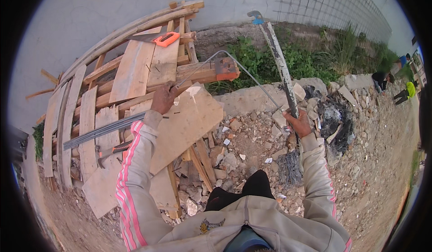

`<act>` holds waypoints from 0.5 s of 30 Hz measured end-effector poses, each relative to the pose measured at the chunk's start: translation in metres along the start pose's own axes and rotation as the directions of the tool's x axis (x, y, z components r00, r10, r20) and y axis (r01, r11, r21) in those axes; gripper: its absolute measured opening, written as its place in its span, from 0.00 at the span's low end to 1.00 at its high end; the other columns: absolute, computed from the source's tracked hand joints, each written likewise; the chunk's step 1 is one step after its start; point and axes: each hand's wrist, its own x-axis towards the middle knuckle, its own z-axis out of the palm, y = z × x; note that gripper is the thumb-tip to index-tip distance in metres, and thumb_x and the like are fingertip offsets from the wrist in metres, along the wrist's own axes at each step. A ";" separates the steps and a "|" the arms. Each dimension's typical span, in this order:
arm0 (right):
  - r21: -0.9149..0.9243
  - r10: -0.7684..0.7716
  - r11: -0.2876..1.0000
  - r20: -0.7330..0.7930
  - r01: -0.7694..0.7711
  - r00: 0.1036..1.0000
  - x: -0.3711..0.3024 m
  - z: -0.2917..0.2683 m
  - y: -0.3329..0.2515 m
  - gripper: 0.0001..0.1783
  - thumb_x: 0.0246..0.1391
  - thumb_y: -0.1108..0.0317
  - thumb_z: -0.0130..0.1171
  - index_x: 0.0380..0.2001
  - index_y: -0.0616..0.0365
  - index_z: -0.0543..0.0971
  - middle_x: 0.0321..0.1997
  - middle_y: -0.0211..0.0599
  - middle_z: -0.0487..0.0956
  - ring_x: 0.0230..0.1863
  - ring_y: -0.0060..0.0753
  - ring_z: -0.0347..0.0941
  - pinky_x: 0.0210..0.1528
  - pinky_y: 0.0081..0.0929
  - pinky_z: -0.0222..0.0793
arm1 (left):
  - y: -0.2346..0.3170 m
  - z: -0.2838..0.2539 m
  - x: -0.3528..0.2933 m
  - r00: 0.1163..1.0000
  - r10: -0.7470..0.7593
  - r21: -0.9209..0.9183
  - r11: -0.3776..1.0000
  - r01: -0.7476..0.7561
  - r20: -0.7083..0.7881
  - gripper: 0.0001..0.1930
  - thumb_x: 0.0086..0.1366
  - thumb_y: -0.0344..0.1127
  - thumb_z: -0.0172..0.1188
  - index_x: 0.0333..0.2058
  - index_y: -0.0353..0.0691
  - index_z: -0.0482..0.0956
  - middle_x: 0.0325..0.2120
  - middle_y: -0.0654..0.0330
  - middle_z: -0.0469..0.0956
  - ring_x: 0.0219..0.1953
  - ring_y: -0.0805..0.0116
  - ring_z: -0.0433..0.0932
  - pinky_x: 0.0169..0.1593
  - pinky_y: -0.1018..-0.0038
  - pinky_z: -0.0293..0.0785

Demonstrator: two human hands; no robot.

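Note:
My left hand (164, 99) is closed around one end of a thin grey metal rod (252, 77), above the stacked planks. The rod rises to a bend, then slopes down to my right hand (299, 123). That hand is closed at the rod's other end, against a long bar (282, 63) with peeling black and white paint and a blue hooked head; its exact grip on each is partly hidden. Under the bend, a wooden beam (198, 74) ends in an orange block (226, 68). A bundle of straight rods (108, 129) lies beside my left wrist.
A handsaw (166, 39) and a claw hammer (112, 151) lie on the planks (130, 76). Bent metal pieces (290, 167) are heaped on the rubble (252, 139). Charred debris (335, 121) lies right. Plants (297, 56) line the wall; two people (408, 92) are far right.

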 end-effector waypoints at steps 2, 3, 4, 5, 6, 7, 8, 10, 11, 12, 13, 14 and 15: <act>-0.126 -0.024 0.992 0.015 0.025 1.000 0.023 -0.028 -0.016 0.16 0.56 0.58 0.73 0.34 0.59 0.81 0.20 0.27 0.76 0.17 0.17 0.69 0.18 0.21 0.62 | 0.015 0.016 -0.020 0.992 -0.116 -0.136 0.983 0.121 0.045 0.14 0.70 0.40 0.57 0.39 0.33 0.81 0.30 0.42 0.83 0.35 0.41 0.83 0.42 0.53 0.77; -0.188 -0.038 0.981 0.028 0.042 0.999 0.036 -0.038 -0.024 0.17 0.55 0.57 0.74 0.34 0.59 0.80 0.19 0.27 0.76 0.16 0.17 0.68 0.18 0.21 0.61 | 0.021 0.025 -0.027 0.990 -0.139 -0.142 0.980 0.142 0.028 0.13 0.70 0.40 0.57 0.39 0.33 0.81 0.30 0.41 0.82 0.35 0.41 0.83 0.41 0.53 0.77; -0.232 -0.023 0.972 0.043 0.032 0.999 0.049 -0.046 -0.032 0.18 0.54 0.56 0.74 0.33 0.59 0.80 0.19 0.27 0.76 0.16 0.17 0.68 0.18 0.21 0.61 | 0.023 0.031 -0.032 0.986 -0.164 -0.150 0.975 0.163 0.008 0.13 0.69 0.39 0.57 0.39 0.33 0.81 0.30 0.41 0.82 0.34 0.40 0.83 0.41 0.53 0.77; -0.273 -0.011 0.962 0.071 0.030 0.997 0.065 -0.048 -0.042 0.19 0.54 0.55 0.75 0.33 0.59 0.80 0.18 0.27 0.76 0.16 0.17 0.68 0.18 0.21 0.61 | 0.013 0.040 -0.036 0.992 -0.094 -0.098 0.991 0.086 -0.081 0.12 0.69 0.38 0.57 0.39 0.33 0.81 0.30 0.41 0.83 0.34 0.41 0.83 0.41 0.52 0.77; -0.315 -0.001 0.949 0.101 0.032 0.995 0.081 -0.050 -0.051 0.20 0.53 0.54 0.75 0.32 0.59 0.80 0.18 0.27 0.76 0.16 0.17 0.68 0.18 0.22 0.61 | -0.004 0.054 -0.036 0.986 -0.022 -0.036 0.999 0.016 -0.166 0.12 0.69 0.38 0.57 0.39 0.34 0.81 0.30 0.41 0.83 0.34 0.41 0.83 0.41 0.52 0.78; -0.401 -0.015 0.914 0.127 0.065 0.992 0.096 -0.052 -0.060 0.21 0.52 0.53 0.75 0.33 0.59 0.80 0.18 0.28 0.76 0.16 0.18 0.68 0.18 0.22 0.62 | -0.015 0.065 -0.036 0.969 0.053 0.032 0.998 -0.046 -0.241 0.12 0.69 0.38 0.57 0.39 0.34 0.81 0.30 0.41 0.83 0.34 0.41 0.83 0.41 0.52 0.78; -0.421 -0.020 0.903 0.148 0.081 0.989 0.113 -0.058 -0.059 0.21 0.52 0.53 0.75 0.32 0.59 0.80 0.18 0.28 0.76 0.16 0.18 0.69 0.18 0.23 0.63 | -0.006 0.069 -0.039 0.969 0.045 0.058 0.998 -0.031 -0.243 0.11 0.69 0.38 0.57 0.39 0.35 0.81 0.31 0.42 0.83 0.34 0.41 0.83 0.41 0.52 0.78; -0.462 -0.028 0.879 0.200 0.119 0.979 0.150 -0.070 -0.059 0.21 0.52 0.52 0.75 0.32 0.60 0.80 0.18 0.27 0.75 0.17 0.19 0.69 0.18 0.23 0.63 | 0.014 0.079 -0.046 0.968 0.018 0.108 0.994 0.010 -0.251 0.11 0.69 0.38 0.57 0.39 0.36 0.82 0.32 0.42 0.84 0.35 0.41 0.83 0.42 0.51 0.78; -0.452 -0.016 0.883 0.247 0.130 0.969 0.169 -0.077 -0.058 0.21 0.52 0.53 0.75 0.32 0.60 0.80 0.18 0.28 0.75 0.17 0.19 0.69 0.18 0.23 0.64 | 0.025 0.086 -0.052 0.967 -0.029 0.107 0.993 0.057 -0.254 0.10 0.69 0.38 0.57 0.39 0.37 0.82 0.32 0.43 0.84 0.35 0.41 0.83 0.42 0.51 0.78; -0.443 -0.005 0.885 0.293 0.140 0.956 0.187 -0.084 -0.057 0.21 0.52 0.53 0.75 0.31 0.60 0.80 0.18 0.28 0.75 0.17 0.19 0.69 0.18 0.23 0.64 | 0.035 0.094 -0.057 0.963 -0.074 0.104 0.989 0.104 -0.258 0.10 0.68 0.38 0.58 0.40 0.38 0.82 0.33 0.44 0.84 0.35 0.42 0.83 0.42 0.51 0.78; -0.427 0.000 0.891 0.338 0.154 0.941 0.209 -0.089 -0.061 0.21 0.52 0.53 0.75 0.31 0.60 0.80 0.18 0.28 0.75 0.17 0.19 0.70 0.18 0.23 0.64 | 0.046 0.099 -0.055 0.957 -0.114 0.107 0.983 0.147 -0.266 0.10 0.68 0.38 0.58 0.40 0.39 0.82 0.33 0.45 0.84 0.35 0.42 0.83 0.43 0.51 0.78; -0.401 0.018 0.904 0.381 0.148 0.925 0.224 -0.088 -0.058 0.21 0.51 0.53 0.75 0.30 0.60 0.80 0.18 0.28 0.75 0.16 0.19 0.70 0.18 0.23 0.64 | 0.054 0.105 -0.060 0.946 -0.135 0.139 0.973 0.183 -0.296 0.10 0.68 0.38 0.58 0.40 0.40 0.82 0.33 0.46 0.84 0.35 0.42 0.83 0.42 0.51 0.78; -0.441 0.034 0.885 0.377 0.147 0.926 0.241 -0.091 -0.059 0.21 0.51 0.54 0.75 0.30 0.61 0.80 0.18 0.29 0.75 0.16 0.20 0.70 0.18 0.23 0.64 | 0.063 0.115 -0.064 0.934 -0.153 0.169 0.962 0.216 -0.323 0.09 0.68 0.38 0.59 0.41 0.41 0.82 0.33 0.46 0.84 0.35 0.42 0.83 0.42 0.51 0.78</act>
